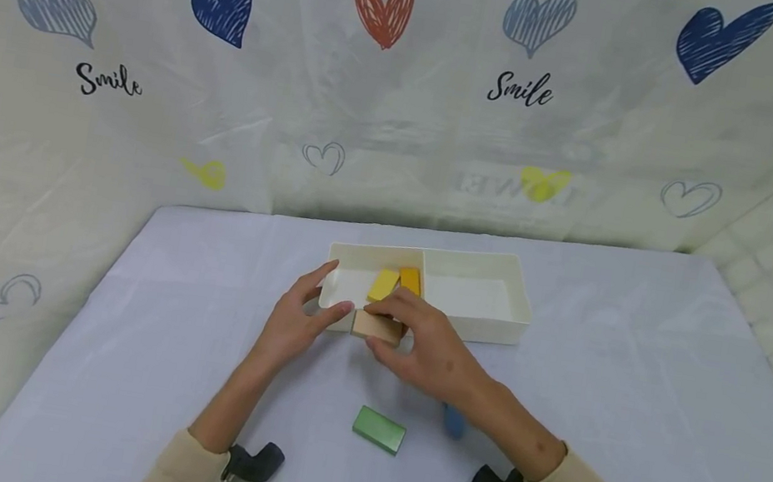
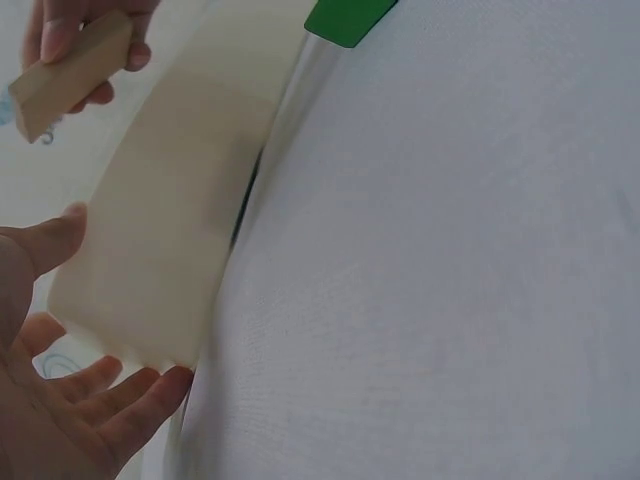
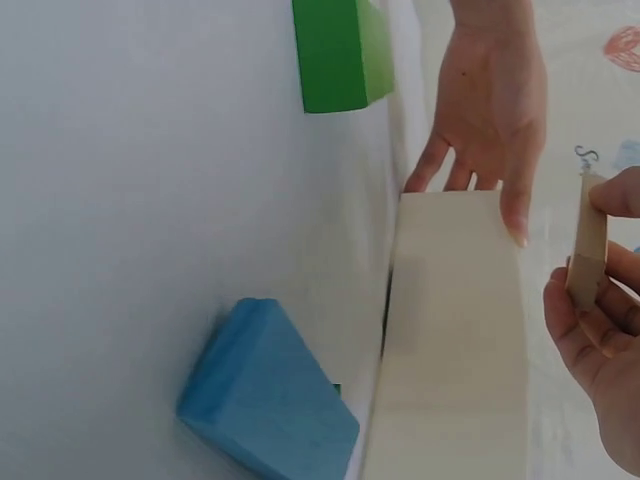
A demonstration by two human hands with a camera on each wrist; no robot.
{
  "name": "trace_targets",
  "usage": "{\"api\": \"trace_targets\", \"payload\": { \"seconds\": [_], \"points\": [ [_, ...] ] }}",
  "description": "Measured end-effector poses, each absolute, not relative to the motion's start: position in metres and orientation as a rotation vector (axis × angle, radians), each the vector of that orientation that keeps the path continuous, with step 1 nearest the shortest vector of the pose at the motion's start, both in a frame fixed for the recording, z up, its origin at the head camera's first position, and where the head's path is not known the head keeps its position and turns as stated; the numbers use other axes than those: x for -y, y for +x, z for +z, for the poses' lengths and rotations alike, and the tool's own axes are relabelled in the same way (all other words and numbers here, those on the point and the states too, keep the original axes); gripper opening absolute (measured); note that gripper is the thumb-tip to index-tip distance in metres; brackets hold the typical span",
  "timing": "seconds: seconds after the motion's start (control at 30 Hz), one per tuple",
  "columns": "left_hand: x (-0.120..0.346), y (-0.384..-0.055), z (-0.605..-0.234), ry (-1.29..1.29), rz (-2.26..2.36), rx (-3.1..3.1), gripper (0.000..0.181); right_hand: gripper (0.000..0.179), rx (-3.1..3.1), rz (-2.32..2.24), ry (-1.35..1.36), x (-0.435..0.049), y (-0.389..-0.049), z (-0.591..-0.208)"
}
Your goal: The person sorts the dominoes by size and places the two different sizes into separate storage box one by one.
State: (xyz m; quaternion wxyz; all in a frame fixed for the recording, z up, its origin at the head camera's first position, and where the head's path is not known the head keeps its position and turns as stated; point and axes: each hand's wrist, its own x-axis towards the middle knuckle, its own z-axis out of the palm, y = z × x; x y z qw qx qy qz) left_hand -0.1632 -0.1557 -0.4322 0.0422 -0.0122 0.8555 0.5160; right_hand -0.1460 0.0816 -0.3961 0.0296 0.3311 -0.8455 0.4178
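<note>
My right hand (image 1: 433, 350) pinches a beige wooden block (image 1: 376, 326) between thumb and fingers, above the front rim of a white two-compartment box (image 1: 486, 330). Thumb and fingers spread, my left hand (image 1: 293, 325) rests at the box's left end; in the left wrist view its fingertips (image 2: 165, 385) touch the end wall. A yellow block (image 1: 383, 284) and an orange-yellow block (image 1: 410, 280) lie in the left compartment, partly hidden by the right hand.
A green block (image 1: 379, 429) lies on the white tablecloth in front of the box. A blue block (image 3: 270, 400) lies to its right, mostly hidden under the right forearm in the head view. Behind the table hangs a curtain (image 1: 422, 112) printed with hearts.
</note>
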Motion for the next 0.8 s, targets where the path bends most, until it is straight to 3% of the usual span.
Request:
{"api": "trace_targets", "payload": {
  "seconds": [0.8],
  "points": [
    [0.155, -0.164, -0.432, -0.028, 1.591, -2.616, 0.076, 0.038, 2.497, 1.399, 0.962, -0.080, -0.167, -0.390]
  ]
}}
